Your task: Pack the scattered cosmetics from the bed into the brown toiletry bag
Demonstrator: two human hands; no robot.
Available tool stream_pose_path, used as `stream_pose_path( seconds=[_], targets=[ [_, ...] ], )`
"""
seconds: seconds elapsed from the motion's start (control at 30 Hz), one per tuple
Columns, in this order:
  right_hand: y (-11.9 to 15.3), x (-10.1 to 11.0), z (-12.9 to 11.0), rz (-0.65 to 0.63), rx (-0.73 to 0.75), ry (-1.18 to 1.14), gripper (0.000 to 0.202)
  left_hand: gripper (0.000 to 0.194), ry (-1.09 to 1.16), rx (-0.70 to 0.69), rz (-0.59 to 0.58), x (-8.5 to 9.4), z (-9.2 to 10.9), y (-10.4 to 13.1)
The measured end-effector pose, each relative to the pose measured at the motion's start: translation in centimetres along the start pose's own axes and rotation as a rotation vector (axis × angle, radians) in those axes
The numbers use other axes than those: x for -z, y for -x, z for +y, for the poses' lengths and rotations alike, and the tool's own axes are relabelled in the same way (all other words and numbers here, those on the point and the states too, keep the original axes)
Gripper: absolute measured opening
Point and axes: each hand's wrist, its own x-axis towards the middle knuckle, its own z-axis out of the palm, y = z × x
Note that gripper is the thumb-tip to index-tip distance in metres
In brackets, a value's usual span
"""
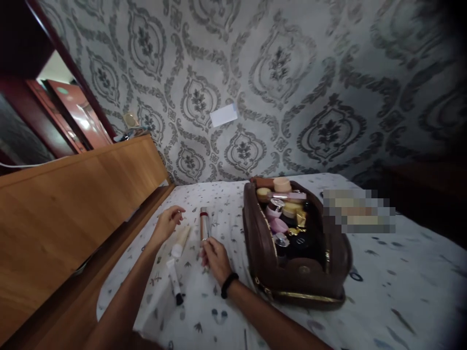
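My right hand [216, 257], with a black band at the wrist, has its fingers closed around the lower end of a slim silver-and-brown cosmetic tube [205, 224] with a dark red ring near its top. To its left, my left hand [169, 223] is held with fingers apart and nothing in them. Just below that hand lies a cream tube with a white cap [181, 241]. Closer to me is a small white tube with a black cap [174, 282]. Right of my right hand stands an unzipped brown makeup bag [255, 248], full of jars, compacts and a pink tube [288, 196].
The bed sheet [222, 316] is white with a small printed pattern. A wooden headboard [91, 194] runs along the left. Patterned wallpaper rises behind, with a white switch plate [224, 115]. A blurred-out item [359, 210] lies right of the bag.
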Motion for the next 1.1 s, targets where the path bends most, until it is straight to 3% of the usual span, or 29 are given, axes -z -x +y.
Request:
stream_pose_path(
  seconds=[0.1, 0.17, 0.3, 0.43, 0.53, 0.67, 0.77, 0.87, 1.0, 1.1],
  targets=[
    [0.0, 0.0, 0.0, 0.006, -0.008, -0.003, 0.034, 0.026, -0.076, 0.103, -0.005, -0.1, -3.0, 1.4],
    [0.0, -0.1, 0.0, 0.008, -0.014, -0.005, 0.036, 0.025, -0.136, 0.157, -0.009, -0.4, -4.0, 2.7],
    [0.0, -0.2, 0.1, 0.014, -0.021, 0.004, 0.038, 0.039, -0.214, 0.25, -0.039, -1.2, -3.8, 5.1],
    [0.1, -0.3, 0.1, 0.021, -0.027, 0.024, 0.04, 0.053, -0.335, 0.357, -0.168, -2.0, -2.9, 6.3],
    [0.2, -0.3, 0.2, 0.028, -0.035, 0.034, 0.041, 0.053, -0.387, 0.396, -0.233, -2.5, -2.9, 6.6],
    [0.3, -0.4, 0.2, 0.032, -0.044, 0.041, 0.046, 0.044, -0.351, 0.421, -0.231, -2.8, -4.0, 7.0],
    [0.3, -0.5, 0.1, 0.021, -0.053, 0.048, 0.054, 0.042, -0.2, 0.355, -0.113, -2.9, -4.5, 7.4],
    [0.3, -0.6, 0.1, -0.004, -0.061, 0.05, 0.063, 0.051, 0.128, 0.268, -0.011, -3.1, -3.7, 7.8],
    [0.6, -0.6, -0.2, -0.071, -0.018, -0.007, 0.075, 0.064, 0.504, 0.253, -0.008, -3.7, -0.6, 8.2],
    [1.0, -0.7, -0.7, -0.108, 0.012, -0.077, 0.081, 0.07, 0.658, 0.231, -0.086, -4.5, 1.7, 8.2]
  ],
)
